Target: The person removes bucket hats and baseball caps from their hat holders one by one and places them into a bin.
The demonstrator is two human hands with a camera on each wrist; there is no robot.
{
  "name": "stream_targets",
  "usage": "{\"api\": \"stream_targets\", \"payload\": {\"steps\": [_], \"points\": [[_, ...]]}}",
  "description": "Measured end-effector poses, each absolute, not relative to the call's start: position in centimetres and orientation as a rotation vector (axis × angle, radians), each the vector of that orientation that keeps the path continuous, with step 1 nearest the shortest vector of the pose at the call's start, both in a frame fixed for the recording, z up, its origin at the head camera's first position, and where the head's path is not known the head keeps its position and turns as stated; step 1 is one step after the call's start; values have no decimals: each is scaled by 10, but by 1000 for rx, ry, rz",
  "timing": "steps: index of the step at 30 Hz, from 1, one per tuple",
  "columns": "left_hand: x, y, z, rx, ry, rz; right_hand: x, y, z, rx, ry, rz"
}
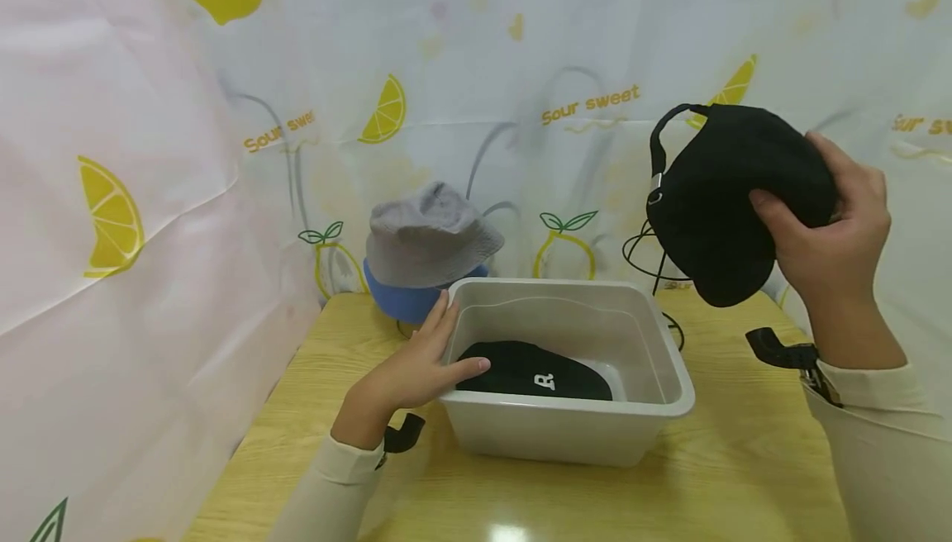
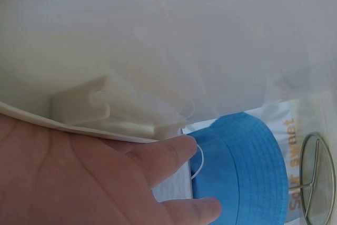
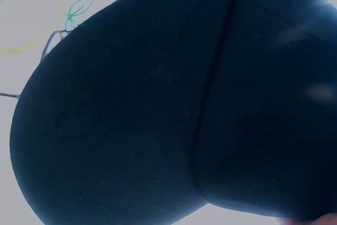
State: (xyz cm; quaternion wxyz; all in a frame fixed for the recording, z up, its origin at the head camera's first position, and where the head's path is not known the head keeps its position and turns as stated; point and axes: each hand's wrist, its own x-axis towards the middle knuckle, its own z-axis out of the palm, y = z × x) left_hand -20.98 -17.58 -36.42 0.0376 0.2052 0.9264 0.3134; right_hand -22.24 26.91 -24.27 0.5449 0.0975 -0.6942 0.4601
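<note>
High at the right in the head view, my right hand [image 1: 840, 228] grips a black baseball cap [image 1: 732, 170], thumb on its outside. The cap's back strap and metal buckle face left; its cloth fills most of the right wrist view. My left hand [image 1: 416, 364] rests against the left rim of a white plastic bin [image 1: 550, 435], fingers extended along the side and thumb over the inside. Within the bin lies a dark baseball cap [image 1: 498, 368] with a white letter on its front; the bin's near wall hides its lower part.
Behind the bin's left corner, a grey bucket hat [image 1: 427, 240] sits on top of a blue bucket hat [image 1: 402, 298]. A black wire stand [image 1: 658, 265] rises behind the bin's right side. Wooden table [image 1: 506, 501] below; a lemon-print curtain [image 1: 461, 46] surrounds the back and left.
</note>
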Motion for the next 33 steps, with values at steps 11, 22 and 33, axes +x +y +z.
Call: {"api": "stream_targets", "payload": {"steps": [11,22,33], "points": [[-210,-177,-365,609,2834,956,-211,248,-230,285,-1635,1238],[-211,-177,-366,621,2837,959,-206,228,-223,383,-1690,1260],[-211,-177,-366,611,2828,958,-211,211,-225,508,-1819,1160]]}}
